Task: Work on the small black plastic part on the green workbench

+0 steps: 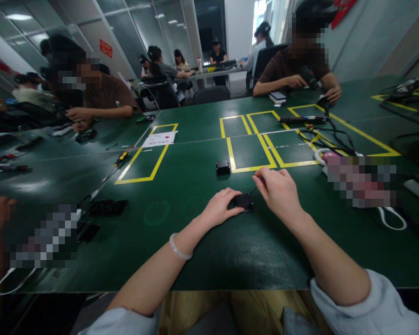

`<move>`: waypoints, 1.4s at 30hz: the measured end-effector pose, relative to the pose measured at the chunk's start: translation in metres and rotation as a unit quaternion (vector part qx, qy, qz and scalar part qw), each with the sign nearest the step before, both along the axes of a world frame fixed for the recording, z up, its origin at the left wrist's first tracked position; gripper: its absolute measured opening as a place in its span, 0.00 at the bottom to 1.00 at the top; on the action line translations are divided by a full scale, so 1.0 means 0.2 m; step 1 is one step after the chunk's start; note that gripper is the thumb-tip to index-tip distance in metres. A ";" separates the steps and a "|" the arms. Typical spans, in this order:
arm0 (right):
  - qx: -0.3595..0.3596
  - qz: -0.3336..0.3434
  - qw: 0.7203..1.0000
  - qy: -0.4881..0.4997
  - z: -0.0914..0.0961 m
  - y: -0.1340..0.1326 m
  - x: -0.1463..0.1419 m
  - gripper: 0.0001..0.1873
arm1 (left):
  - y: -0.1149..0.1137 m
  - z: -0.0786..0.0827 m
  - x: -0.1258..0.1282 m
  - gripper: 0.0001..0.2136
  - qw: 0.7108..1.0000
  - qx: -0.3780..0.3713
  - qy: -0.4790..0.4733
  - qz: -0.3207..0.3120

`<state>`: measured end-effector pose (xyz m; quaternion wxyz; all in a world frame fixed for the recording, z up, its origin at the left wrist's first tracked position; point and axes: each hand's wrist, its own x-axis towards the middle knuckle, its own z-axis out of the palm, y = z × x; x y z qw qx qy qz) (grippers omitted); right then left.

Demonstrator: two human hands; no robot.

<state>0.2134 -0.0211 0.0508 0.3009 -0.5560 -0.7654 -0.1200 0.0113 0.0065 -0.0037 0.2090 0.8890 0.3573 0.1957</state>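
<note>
1. Locate the small black module [243, 201]. It lies flat on the green table [195, 242], directly in front of you, between your 2 hands.
2. Your left hand [220, 208] grasps the module from its left side. Thumb and fingertips are closed on its edge and pin it to the table.
3. Your right hand [278, 190] is pinched shut on what appears to be a thin dark tool [254, 190]; it shows too small to confirm its type. Its tip points at the module's upper right corner.
4. Step in hand, as judged: working the tool at the module while the left hand steadies it.
5. The next move calls for a firm left-hand hold and a fine, controlled motion of the tool tip, with no side load that could slide the module.
6. A 2nd black module [223, 167] sits apart, just beside the yellow tape outline [251, 166]. A screwdriver [120, 159] lies well to your left.
</note>
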 end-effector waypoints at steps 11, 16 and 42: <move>0.004 -0.001 1.000 0.003 0.00 0.00 0.00 0.13 | 0.00 0.00 0.00 0.19 1.000 0.001 0.002 -0.002; 0.010 -0.007 1.000 -0.002 -0.01 0.01 -0.01 0.11 | 0.00 0.01 0.00 0.19 1.000 -0.002 0.004 -0.003; 0.006 -0.010 1.000 0.009 0.00 0.01 -0.02 0.11 | 0.00 0.00 0.00 0.19 1.000 -0.002 -0.004 0.000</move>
